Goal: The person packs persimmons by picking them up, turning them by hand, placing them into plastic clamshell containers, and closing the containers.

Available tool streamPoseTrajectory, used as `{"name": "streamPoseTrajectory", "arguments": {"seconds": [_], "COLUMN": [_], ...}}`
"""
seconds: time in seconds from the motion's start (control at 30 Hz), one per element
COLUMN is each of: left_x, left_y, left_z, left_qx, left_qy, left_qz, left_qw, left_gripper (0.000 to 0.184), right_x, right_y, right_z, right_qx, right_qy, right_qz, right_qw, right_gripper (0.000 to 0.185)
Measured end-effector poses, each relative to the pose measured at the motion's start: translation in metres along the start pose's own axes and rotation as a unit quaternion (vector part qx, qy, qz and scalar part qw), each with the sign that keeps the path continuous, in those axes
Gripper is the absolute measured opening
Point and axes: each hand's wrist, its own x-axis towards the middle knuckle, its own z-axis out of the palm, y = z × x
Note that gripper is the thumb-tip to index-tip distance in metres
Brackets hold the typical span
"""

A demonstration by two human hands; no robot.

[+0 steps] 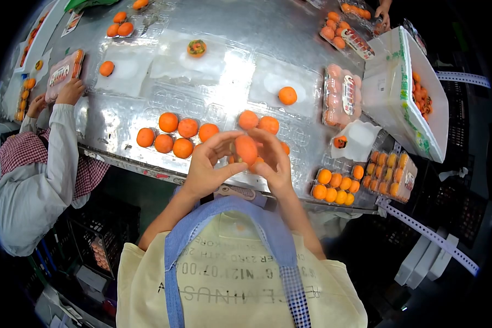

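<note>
Between my two hands, above the table's near edge, is an orange persimmon (pixel 245 148). My left hand (pixel 209 167) curls around its left side, fingers over the top and thumb below. My right hand (pixel 276 164) cups the other side with bent fingers; their exact contact is partly hidden. Beneath my hands lies a clear plastic tray (pixel 299 143) with several persimmons, some covered by my fingers. To its left, several more persimmons (pixel 188 128) sit in another clear tray. Loose on white sheets are a persimmon (pixel 287 95) and one with its green calyx up (pixel 197 48).
A white foam box (pixel 391 82) of persimmons stands at the right. Filled packs (pixel 341 95) and an open tray of smaller orange fruit (pixel 336 187) lie nearby. At left, a co-worker's hands (pixel 70 92) touch a closed pack (pixel 64 74). Another person's hand (pixel 384 16) is at top right.
</note>
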Motion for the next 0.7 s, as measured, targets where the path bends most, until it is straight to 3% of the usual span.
{"name": "streamPoseTrajectory", "arguments": {"seconds": [0.17, 0.23, 0.37, 0.53, 0.7], "left_x": [-0.001, 0.001, 0.003, 0.003, 0.001], "left_y": [0.002, 0.005, 0.001, 0.002, -0.004], "left_z": [0.001, 0.002, 0.0, 0.003, -0.002], "left_qx": [0.209, 0.257, 0.324, 0.219, 0.138], "left_qy": [0.022, 0.027, 0.005, -0.001, -0.011], "left_qz": [0.118, 0.165, 0.213, 0.147, 0.063], "left_qw": [0.971, 0.952, 0.922, 0.964, 0.988], "left_gripper": [0.054, 0.054, 0.058, 0.066, 0.068], "right_x": [0.0, -0.001, -0.002, -0.001, -0.002], "right_y": [0.001, 0.007, 0.001, -0.003, 0.0], "right_z": [-0.001, -0.004, -0.002, 0.001, 0.001], "right_qx": [0.029, 0.069, 0.081, 0.073, -0.026], "right_qy": [0.006, 0.007, -0.02, 0.002, 0.021], "right_qz": [0.056, 0.114, 0.116, 0.065, -0.013], "right_qw": [0.998, 0.991, 0.99, 0.995, 0.999], "right_gripper": [0.045, 0.043, 0.042, 0.049, 0.057]}}
